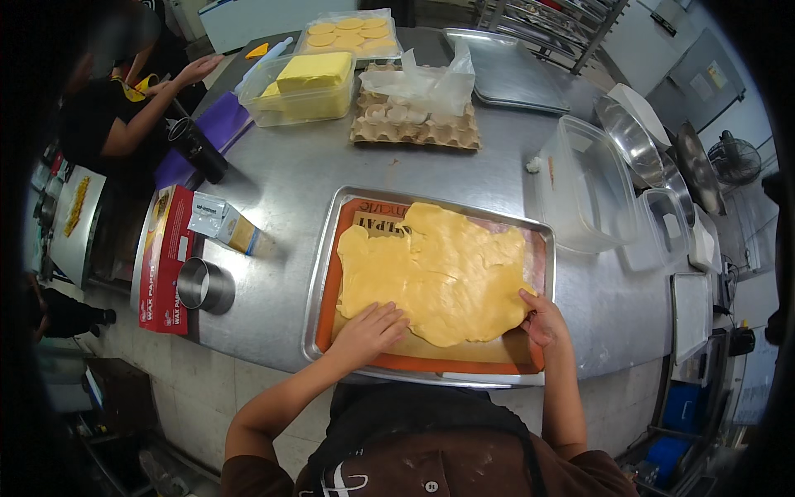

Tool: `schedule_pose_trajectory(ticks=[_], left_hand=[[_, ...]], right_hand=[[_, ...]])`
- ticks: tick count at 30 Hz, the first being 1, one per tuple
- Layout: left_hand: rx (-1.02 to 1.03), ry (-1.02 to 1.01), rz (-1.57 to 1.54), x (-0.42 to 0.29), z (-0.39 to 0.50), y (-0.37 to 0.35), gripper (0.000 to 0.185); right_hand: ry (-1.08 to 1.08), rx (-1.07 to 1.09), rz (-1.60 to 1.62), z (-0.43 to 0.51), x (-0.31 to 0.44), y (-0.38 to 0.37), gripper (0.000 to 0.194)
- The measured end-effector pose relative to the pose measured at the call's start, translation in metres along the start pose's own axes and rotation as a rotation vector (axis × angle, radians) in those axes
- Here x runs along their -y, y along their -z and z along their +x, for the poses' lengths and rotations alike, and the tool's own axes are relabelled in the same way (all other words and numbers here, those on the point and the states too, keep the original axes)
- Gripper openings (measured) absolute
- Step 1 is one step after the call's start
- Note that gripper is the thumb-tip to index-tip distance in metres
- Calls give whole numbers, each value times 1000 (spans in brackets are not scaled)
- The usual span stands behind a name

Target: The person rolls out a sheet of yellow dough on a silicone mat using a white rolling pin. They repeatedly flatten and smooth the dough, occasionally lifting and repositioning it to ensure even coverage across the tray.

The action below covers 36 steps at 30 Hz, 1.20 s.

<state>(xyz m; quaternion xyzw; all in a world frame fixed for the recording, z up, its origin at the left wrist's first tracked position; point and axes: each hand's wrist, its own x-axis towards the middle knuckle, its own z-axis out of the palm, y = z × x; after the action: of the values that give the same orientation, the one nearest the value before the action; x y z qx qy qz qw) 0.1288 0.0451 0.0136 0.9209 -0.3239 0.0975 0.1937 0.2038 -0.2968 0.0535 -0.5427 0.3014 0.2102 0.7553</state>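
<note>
A wide, uneven sheet of yellow dough lies on an orange-rimmed silicone baking mat inside a metal sheet pan. My left hand rests with its fingers flat on the dough's near left edge, gripping nothing. At the right edge, my right hand pinches a corner of the dough between thumb and fingers. Printed lettering on the mat shows past the dough's far edge. Left of the pan, a round metal cutter ring stands on the steel table.
Leftward are a wax paper box, an instant yeast packet and a black tumbler. Farther back stand a butter tub, egg trays and stacked sheet pans. Plastic containers line the right. A person stands at left.
</note>
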Motion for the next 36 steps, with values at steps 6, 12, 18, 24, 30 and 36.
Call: schedule_pose_trajectory(ticks=[6,12,18,24,30,36], left_hand=[[41,7,39,4,-13,3,33],[-15,9,64,2,-12,4,31],[-46,-66,98,8,-12,2,30],[152,-140,160,21,-15,15,26],[190,-205,159,40,-7,7,33],[79,-202,74,53,10,1,40]], right_hand=[[296,-219,-238,-14,-16,-5,30],[208,-83,-167,-15,-36,-3,27],[386,-279,-62,-14,-51,-18,33],[236,-55,-71,-5,-49,2,32],[202,24,283,-5,-57,-6,41],[381,-22,4,-23,-51,-41,49]])
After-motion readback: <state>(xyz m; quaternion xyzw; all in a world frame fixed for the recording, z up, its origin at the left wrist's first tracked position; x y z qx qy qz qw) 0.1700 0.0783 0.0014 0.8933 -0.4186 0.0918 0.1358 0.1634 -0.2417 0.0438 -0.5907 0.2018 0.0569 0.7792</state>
